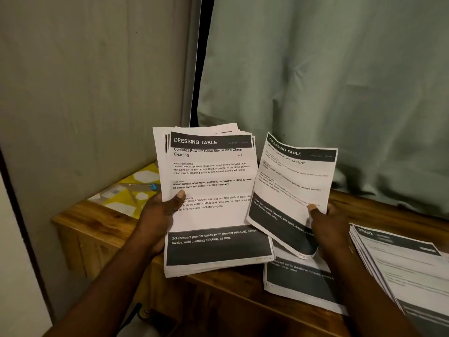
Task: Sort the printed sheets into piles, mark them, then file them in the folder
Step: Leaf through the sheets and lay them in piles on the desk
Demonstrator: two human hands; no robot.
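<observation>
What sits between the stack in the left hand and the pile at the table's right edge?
In the head view, the single sheet that the right hand pinches, with another pile on the table beneath it.

Top sheet of the stack (213,215) reads "DRESSING TABLE" on its dark header, and under that, "Compact Powder Case Mirror and Clasp Cleaning". Its bottom band lists "2-3 compact powder cases (with powder residue)". The single sheet (291,186) beside it, same header, says "Serum Transfer with Dropper".
</observation>
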